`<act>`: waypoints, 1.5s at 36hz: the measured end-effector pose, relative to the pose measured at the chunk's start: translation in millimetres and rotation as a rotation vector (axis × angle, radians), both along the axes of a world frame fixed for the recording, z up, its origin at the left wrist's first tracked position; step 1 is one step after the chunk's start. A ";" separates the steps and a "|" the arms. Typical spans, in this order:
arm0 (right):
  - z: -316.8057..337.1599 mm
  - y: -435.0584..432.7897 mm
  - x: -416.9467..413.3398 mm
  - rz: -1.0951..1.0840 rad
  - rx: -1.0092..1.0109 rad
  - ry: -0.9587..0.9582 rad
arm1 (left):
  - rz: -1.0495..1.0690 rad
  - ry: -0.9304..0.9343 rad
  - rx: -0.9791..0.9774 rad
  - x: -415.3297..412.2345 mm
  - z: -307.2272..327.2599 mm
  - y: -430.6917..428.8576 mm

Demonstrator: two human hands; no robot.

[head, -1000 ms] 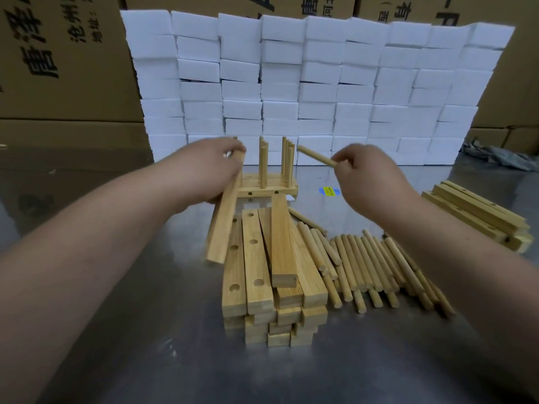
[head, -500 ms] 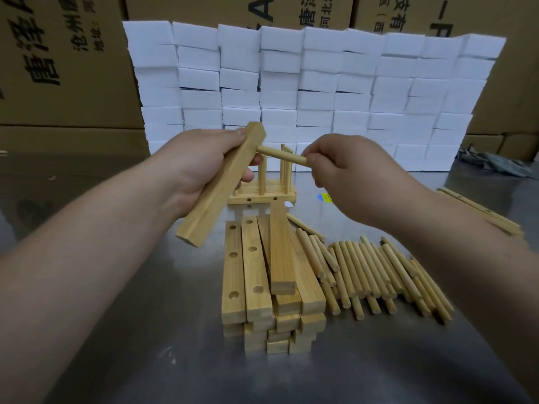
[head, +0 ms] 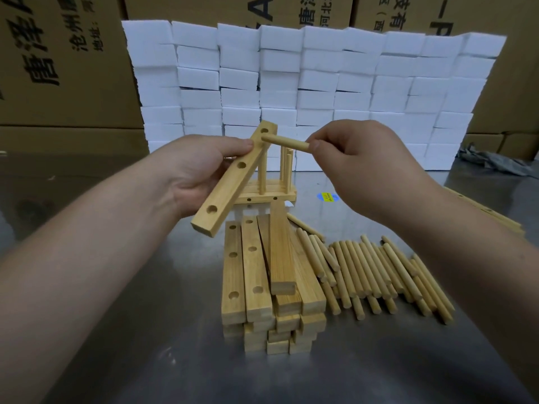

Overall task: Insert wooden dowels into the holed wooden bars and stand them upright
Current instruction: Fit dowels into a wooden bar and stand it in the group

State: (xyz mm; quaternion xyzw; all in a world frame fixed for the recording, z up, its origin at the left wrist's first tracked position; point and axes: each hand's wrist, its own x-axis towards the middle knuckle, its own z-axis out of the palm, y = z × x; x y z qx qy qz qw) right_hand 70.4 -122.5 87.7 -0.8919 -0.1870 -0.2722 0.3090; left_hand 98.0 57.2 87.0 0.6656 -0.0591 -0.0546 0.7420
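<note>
Nearest you, a stack of holed bars (head: pixel 253 272) and a row of loose dowels (head: pixel 379 272) lie unassembled on the tabletop (head: pixel 131 330) — most of the job looks to be ahead of you. Above them, your left grip (head: pixel 189 170) wraps one bar (head: pixel 230 185). Its long axis slants from low left up to the right, with the holes facing you. Your right grip (head: pixel 361 164) pinches a dowel (head: pixel 284 142) lying near level, its tip at the bar's face by the top hole and seemingly not seated. Beyond, one assembly (head: pixel 271 191) stands finished — dowels upright.
</note>
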 end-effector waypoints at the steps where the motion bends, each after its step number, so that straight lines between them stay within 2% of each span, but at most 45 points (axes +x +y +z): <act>1: 0.1 -0.2 0.1 -0.007 -0.004 0.001 | -0.007 -0.003 -0.002 -0.8 -0.4 -0.8; 7: 0.6 -1.2 -0.2 -0.044 -0.014 -0.010 | -0.091 -0.063 0.011 -5.0 -2.9 -4.6; 15: 3.9 -2.8 -2.1 -0.063 0.016 -0.010 | 0.113 -0.334 0.344 -5.9 -2.2 -5.0; 23: 6.8 -5.3 -3.0 -0.064 -0.006 -0.020 | 0.031 -0.277 0.224 -13.1 4.8 -4.1; 32: 5.8 -4.9 -3.9 0.019 -0.027 -0.054 | 0.063 -0.326 0.304 -17.0 8.8 -2.2; 42: 0.7 -5.0 -4.7 -0.052 -0.145 -0.221 | 0.065 -0.369 0.345 -22.2 9.7 -5.9; 48: -6.1 -3.1 -3.9 -0.010 -0.018 -0.152 | 0.052 -0.411 0.402 -23.2 8.4 -5.4; 54: -2.9 -1.2 -4.4 0.061 0.312 0.003 | 0.037 -0.445 0.452 -20.8 9.4 -0.3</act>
